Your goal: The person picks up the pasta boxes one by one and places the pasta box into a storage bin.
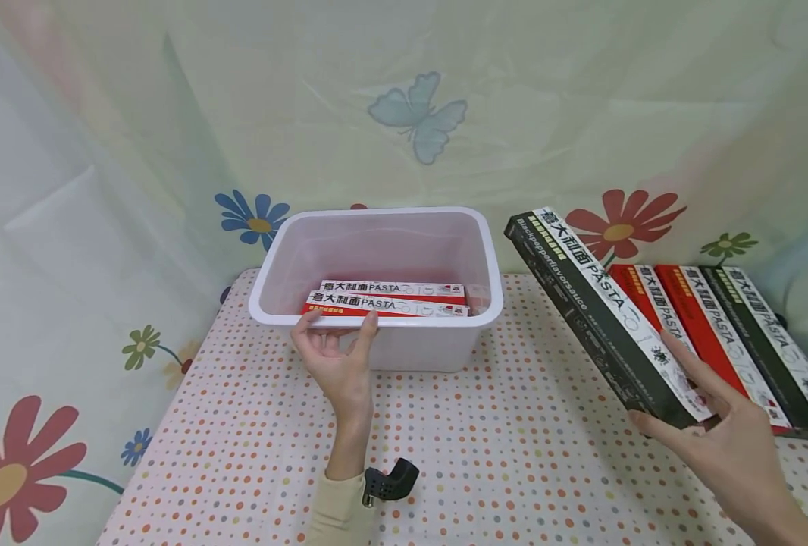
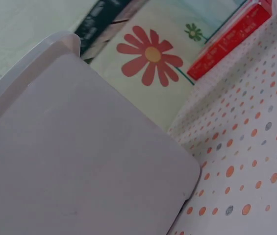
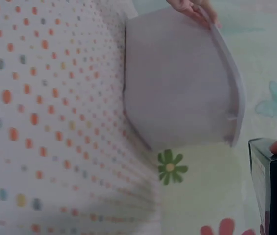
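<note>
Left hand (image 1: 336, 368) curled round the tub rim (image 1: 431, 321), right hand (image 1: 734, 440) curled round a tilted black box (image 1: 598, 315)

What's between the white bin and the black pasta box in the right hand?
Nothing: in the head view, only dotted cloth and backdrop show between the white bin and the black pasta box in the right hand.

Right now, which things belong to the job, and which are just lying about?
Job, apparently:
black pasta box in the right grip
white bin, held by the left grip
two red boxes inside
row of three boxes

Just about:
dotted tablecloth
floral backdrop
black device at left cuff
</note>
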Demonstrator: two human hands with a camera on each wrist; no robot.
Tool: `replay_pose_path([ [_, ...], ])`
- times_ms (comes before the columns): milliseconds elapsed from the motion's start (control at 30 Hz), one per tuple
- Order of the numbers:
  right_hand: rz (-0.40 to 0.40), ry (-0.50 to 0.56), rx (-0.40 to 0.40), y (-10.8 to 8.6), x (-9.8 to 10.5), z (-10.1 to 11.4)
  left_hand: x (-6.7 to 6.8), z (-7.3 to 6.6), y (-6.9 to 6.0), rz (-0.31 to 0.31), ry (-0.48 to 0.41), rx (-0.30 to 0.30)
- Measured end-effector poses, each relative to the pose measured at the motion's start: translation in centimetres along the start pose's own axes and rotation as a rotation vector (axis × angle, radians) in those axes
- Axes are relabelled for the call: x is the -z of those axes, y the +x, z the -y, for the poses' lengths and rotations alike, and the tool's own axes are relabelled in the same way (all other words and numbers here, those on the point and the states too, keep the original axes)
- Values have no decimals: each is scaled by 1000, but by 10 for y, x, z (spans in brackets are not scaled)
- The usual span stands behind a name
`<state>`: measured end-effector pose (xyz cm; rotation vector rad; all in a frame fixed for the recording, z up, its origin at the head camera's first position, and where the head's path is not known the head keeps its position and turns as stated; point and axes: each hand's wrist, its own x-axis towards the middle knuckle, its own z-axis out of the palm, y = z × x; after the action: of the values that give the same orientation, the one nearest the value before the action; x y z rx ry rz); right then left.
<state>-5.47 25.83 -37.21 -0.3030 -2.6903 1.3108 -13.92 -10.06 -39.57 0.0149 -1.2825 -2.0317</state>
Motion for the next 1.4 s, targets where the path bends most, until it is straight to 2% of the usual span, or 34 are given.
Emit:
replay_pose_path([
  [133, 11, -47, 153, 10, 5, 21, 1, 1, -1, 3, 4, 0],
  [333, 74, 3, 356, 37, 5, 55, 1, 1, 0, -5, 1, -13],
  [533, 147, 7, 493, 67, 1, 93, 1, 2, -1, 6, -9, -9],
  [767, 313, -31, 544, 97, -14, 128, 2, 3, 0, 1, -1, -13],
  [1067, 543, -118, 508, 127, -37, 155, 1, 3, 0, 7, 2, -16],
  [1233, 625, -168, 505, 144, -55, 167, 1, 3, 0, -7, 10, -9],
  [1400, 669, -266, 591, 159, -74, 181, 1, 3, 0, -16, 11, -4],
])
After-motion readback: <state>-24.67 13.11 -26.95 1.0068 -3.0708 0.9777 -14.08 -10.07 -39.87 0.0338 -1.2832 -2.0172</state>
